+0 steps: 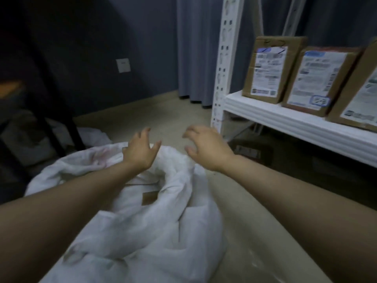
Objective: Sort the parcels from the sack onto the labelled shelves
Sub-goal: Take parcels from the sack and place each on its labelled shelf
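While both arms reach over the white sack (155,221) at lower centre, left hand (140,151) is spread and empty above its far rim, right hand (206,148) half-curled, gripping nothing. Brown parcel (150,197) shows in the sack mouth. Three labelled boxes (267,68) stand on the shelf (295,123), upper right.
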